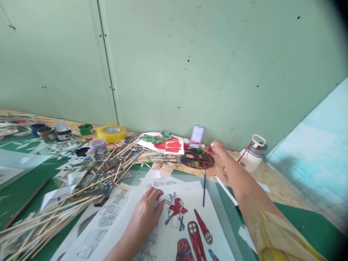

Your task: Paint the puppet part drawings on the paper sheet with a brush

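head view: the open left hand (145,213) is apparently steadying the painted sheet (168,248) while the right hand (219,146) is gripping a red-and-white item (211,148) near the palette (198,161).

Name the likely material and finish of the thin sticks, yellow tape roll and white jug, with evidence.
Thin sticks: bare wood or bamboo, matt; pale tan, uncoated-looking.
Yellow tape roll: probably plastic film, glossy; bright sheen.
White jug: probably plastic, smooth; milky body, moulded-looking handle.
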`<move>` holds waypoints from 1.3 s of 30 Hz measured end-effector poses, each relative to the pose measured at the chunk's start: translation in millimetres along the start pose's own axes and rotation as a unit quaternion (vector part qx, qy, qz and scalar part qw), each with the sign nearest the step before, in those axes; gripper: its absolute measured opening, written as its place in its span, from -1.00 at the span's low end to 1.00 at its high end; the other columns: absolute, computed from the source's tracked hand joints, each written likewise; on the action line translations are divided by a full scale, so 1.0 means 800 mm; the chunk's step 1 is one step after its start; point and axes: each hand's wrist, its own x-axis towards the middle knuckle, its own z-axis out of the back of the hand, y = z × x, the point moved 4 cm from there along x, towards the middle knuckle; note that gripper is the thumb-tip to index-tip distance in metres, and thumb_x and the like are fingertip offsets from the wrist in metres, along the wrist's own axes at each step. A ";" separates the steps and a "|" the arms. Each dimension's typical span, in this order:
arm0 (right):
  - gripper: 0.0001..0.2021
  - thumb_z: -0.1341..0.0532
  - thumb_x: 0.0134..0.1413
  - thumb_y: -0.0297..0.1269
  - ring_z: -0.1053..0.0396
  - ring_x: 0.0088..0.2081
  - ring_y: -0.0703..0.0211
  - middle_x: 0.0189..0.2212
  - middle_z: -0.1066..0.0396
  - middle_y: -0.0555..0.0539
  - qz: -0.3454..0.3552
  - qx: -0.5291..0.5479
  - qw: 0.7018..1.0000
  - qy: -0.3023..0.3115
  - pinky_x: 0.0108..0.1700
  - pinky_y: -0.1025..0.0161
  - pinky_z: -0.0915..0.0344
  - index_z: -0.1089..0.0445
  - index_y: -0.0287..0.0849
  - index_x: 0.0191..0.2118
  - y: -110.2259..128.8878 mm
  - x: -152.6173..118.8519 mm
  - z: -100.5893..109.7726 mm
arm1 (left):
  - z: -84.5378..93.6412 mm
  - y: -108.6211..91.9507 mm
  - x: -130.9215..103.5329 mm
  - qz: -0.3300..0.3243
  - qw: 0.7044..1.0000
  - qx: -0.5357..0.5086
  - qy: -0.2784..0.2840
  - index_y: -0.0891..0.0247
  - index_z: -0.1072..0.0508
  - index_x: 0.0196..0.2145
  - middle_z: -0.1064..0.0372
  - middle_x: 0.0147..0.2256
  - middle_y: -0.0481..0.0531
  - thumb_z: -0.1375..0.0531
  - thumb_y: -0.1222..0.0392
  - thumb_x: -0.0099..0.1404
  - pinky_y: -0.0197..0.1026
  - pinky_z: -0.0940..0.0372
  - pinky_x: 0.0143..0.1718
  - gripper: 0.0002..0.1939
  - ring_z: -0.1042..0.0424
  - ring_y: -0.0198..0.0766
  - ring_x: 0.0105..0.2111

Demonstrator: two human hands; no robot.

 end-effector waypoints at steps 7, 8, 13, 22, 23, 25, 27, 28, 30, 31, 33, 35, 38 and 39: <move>-0.64 -0.24 0.34 -0.14 -0.45 0.05 0.01 0.13 -0.41 -0.20 0.006 0.004 1.000 -0.028 0.07 -0.05 -0.46 -0.39 -0.16 0.15 0.002 -0.018 0.024 | -0.003 0.000 0.002 -0.012 1.000 -0.005 -0.003 0.14 -0.47 -0.21 -0.44 -0.25 0.09 -0.06 0.04 0.34 -0.06 -0.43 -0.17 -0.77 -0.51 -0.10 -0.27; -0.65 -0.24 0.34 -0.14 -0.45 0.05 0.02 0.13 -0.41 -0.20 0.011 0.003 0.999 -0.029 0.07 -0.04 -0.46 -0.40 -0.16 0.15 0.005 -0.024 0.030 | -0.004 0.000 0.002 -0.012 1.000 -0.006 -0.002 0.14 -0.46 -0.21 -0.44 -0.26 0.09 -0.06 0.05 0.34 -0.06 -0.43 -0.17 -0.77 -0.51 -0.10 -0.27; -0.65 -0.25 0.34 -0.14 -0.46 0.05 0.02 0.12 -0.41 -0.19 0.074 0.010 0.997 -0.022 0.06 -0.05 -0.46 -0.40 -0.17 0.14 0.034 -0.056 0.051 | -0.005 -0.003 0.002 -0.014 1.000 -0.002 0.010 0.18 -0.45 -0.22 -0.42 -0.27 0.08 -0.06 0.13 0.32 -0.05 -0.41 -0.15 -0.80 -0.49 -0.10 -0.25; -0.67 -0.25 0.34 -0.14 -0.48 -0.01 0.05 0.07 -0.45 -0.17 0.166 0.006 0.986 -0.004 0.01 -0.01 -0.48 -0.41 -0.18 0.11 0.089 -0.115 0.077 | -0.002 -0.008 0.001 -0.040 0.999 0.009 0.011 0.20 -0.46 -0.23 -0.45 -0.26 0.07 -0.13 0.27 0.28 -0.10 -0.40 -0.13 -0.87 -0.51 -0.12 -0.23; -0.67 -0.25 0.34 -0.14 -0.48 -0.01 0.05 0.06 -0.45 -0.16 0.172 0.001 0.985 -0.007 0.01 -0.01 -0.48 -0.42 -0.18 0.10 0.088 -0.127 0.078 | -0.002 -0.008 0.001 -0.045 0.999 0.008 0.010 0.21 -0.46 -0.23 -0.46 -0.26 0.07 -0.14 0.27 0.28 -0.11 -0.40 -0.13 -0.87 -0.51 -0.13 -0.23; -0.69 -0.25 0.34 -0.13 -0.49 -0.03 0.06 0.04 -0.47 -0.15 0.187 -0.010 0.982 -0.011 0.01 0.00 -0.49 -0.44 -0.19 0.08 0.079 -0.156 0.078 | -0.001 -0.009 0.002 -0.047 0.999 0.006 0.011 0.21 -0.46 -0.21 -0.46 -0.25 0.06 -0.15 0.27 0.29 -0.13 -0.40 -0.14 -0.87 -0.51 -0.14 -0.23; -0.71 -0.24 0.34 -0.13 -0.50 -0.07 0.09 -0.01 -0.49 -0.14 0.207 -0.022 0.978 -0.010 -0.02 0.03 -0.48 -0.46 -0.21 0.03 0.064 -0.194 0.075 | 0.001 -0.009 0.003 -0.044 0.999 0.006 0.014 0.22 -0.46 -0.21 -0.45 -0.25 0.06 -0.15 0.26 0.30 -0.15 -0.39 -0.16 -0.88 -0.51 -0.15 -0.24; -0.73 -0.24 0.34 -0.13 -0.51 -0.11 0.11 -0.06 -0.51 -0.12 0.217 -0.029 0.976 -0.008 -0.03 0.05 -0.48 -0.47 -0.22 -0.01 0.054 -0.215 0.072 | 0.002 -0.009 0.004 -0.041 0.999 0.008 0.014 0.23 -0.46 -0.21 -0.44 -0.25 0.06 -0.15 0.27 0.30 -0.15 -0.39 -0.16 -0.88 -0.50 -0.15 -0.24; -0.77 -0.19 0.38 -0.19 -0.52 -0.17 0.15 -0.14 -0.55 -0.10 0.241 -0.047 0.970 0.000 -0.07 0.10 -0.45 -0.49 -0.22 -0.04 0.034 -0.257 0.064 | 0.006 -0.009 0.005 -0.033 0.999 0.015 0.013 0.23 -0.46 -0.22 -0.44 -0.25 0.06 -0.15 0.27 0.30 -0.14 -0.37 -0.16 -0.89 -0.50 -0.14 -0.24; -0.80 -0.15 0.39 -0.28 -0.52 -0.18 0.13 -0.17 -0.57 -0.10 0.256 -0.059 0.965 0.004 -0.09 0.14 -0.42 -0.51 -0.21 -0.06 0.025 -0.277 0.060 | 0.008 -0.009 0.006 -0.030 0.999 0.018 0.010 0.23 -0.45 -0.21 -0.44 -0.24 0.07 -0.15 0.26 0.31 -0.13 -0.36 -0.14 -0.89 -0.49 -0.14 -0.23; -0.77 -0.12 0.33 -0.43 -0.52 -0.14 0.08 -0.19 -0.60 -0.14 0.299 -0.087 0.950 0.012 -0.06 0.16 -0.34 -0.55 -0.20 -0.15 0.012 -0.312 0.051 | 0.011 -0.011 0.009 -0.026 0.999 0.027 0.010 0.23 -0.45 -0.21 -0.44 -0.22 0.07 -0.14 0.25 0.34 -0.13 -0.34 -0.09 -0.89 -0.48 -0.15 -0.20; -0.74 -0.11 0.26 -0.53 -0.50 -0.09 0.01 -0.18 -0.60 -0.19 0.342 -0.116 0.933 0.013 0.00 0.13 -0.26 -0.56 -0.21 -0.18 0.009 -0.337 0.042 | 0.011 -0.013 0.011 -0.022 0.999 0.039 0.015 0.24 -0.45 -0.20 -0.44 -0.20 0.07 -0.14 0.27 0.34 -0.14 -0.34 -0.07 -0.89 -0.48 -0.16 -0.18; -0.70 -0.06 0.29 -0.54 -0.44 -0.02 -0.07 -0.15 -0.57 -0.25 0.390 -0.151 0.908 -0.003 0.10 0.02 -0.18 -0.53 -0.23 -0.11 0.020 -0.355 0.031 | 0.009 -0.017 0.013 -0.005 0.997 0.073 0.026 0.26 -0.46 -0.21 -0.45 -0.20 0.08 -0.15 0.32 0.34 -0.13 -0.34 -0.05 -0.90 -0.47 -0.16 -0.18; -0.70 -0.05 0.31 -0.53 -0.43 0.00 -0.09 -0.15 -0.57 -0.25 0.404 -0.160 0.901 -0.010 0.13 -0.02 -0.16 -0.53 -0.23 -0.10 0.026 -0.358 0.028 | 0.008 -0.018 0.012 0.003 0.996 0.089 0.029 0.27 -0.46 -0.22 -0.45 -0.21 0.09 -0.15 0.34 0.35 -0.12 -0.35 -0.04 -0.90 -0.47 -0.17 -0.18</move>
